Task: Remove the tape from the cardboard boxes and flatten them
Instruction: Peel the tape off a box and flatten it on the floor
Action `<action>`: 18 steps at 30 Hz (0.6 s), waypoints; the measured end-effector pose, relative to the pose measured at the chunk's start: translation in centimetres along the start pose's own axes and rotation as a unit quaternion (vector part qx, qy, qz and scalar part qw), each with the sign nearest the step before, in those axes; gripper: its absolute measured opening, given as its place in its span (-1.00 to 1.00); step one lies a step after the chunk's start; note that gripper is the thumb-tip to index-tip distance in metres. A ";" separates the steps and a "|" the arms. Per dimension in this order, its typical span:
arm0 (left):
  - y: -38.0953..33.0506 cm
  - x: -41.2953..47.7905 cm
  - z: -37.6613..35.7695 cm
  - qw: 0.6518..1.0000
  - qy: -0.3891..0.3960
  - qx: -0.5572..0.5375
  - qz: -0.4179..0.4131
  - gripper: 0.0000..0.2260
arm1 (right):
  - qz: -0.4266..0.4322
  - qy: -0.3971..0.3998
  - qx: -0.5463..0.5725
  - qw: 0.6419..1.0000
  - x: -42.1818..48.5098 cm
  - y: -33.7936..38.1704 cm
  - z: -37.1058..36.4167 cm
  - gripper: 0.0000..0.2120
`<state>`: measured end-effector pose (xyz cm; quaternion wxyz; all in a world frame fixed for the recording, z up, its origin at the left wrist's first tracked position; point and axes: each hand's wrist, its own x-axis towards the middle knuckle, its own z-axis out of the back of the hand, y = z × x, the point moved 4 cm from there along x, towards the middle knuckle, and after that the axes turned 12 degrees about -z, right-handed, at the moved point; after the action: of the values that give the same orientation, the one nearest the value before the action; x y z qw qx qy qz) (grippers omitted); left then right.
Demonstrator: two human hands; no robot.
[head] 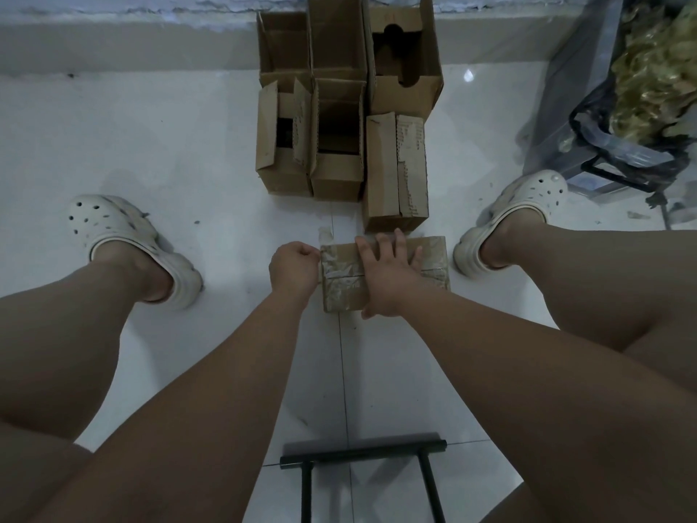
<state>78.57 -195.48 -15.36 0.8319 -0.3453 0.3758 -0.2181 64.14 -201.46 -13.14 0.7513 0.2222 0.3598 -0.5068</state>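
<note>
- Brown cardboard box (345,294), small, wrapped in clear glossy tape (335,258), sits on the white tiled floor (188,164) between the feet, just short of the open cardboard boxes (337,145).
- Right hand (388,275): flat on top, fingers spread, pinning it.
- Left hand (294,268): curled at the left edge, apparently pinching the tape end.
- Likely light and stiff, with slick film; peel from that edge.

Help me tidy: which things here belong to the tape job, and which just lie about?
Job: taped box, its tape, left hand pinching it, right hand pressing the box, open boxes behind.
Lying about: black metal frame, bag at the right.
</note>
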 end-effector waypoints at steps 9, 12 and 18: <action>0.2 0.2 0.1 0.996 -0.011 0.064 -0.055 -0.87 | -0.001 -0.001 -0.001 1.000 0.0 0.1 -0.1 0.18; 0.6 0.2 0.1 0.997 -0.016 0.062 -0.044 -0.84 | 0.001 -0.002 0.001 1.000 0.1 0.2 -0.2 0.18; 1.4 -0.2 -0.4 0.993 -0.056 -0.083 0.062 -0.84 | 0.007 -0.007 0.005 1.000 0.2 0.1 -0.2 0.17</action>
<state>78.28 -194.57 -16.49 0.8321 -0.4004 0.3663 -0.1146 64.23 -201.42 -13.45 0.7562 0.2251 0.3506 -0.5046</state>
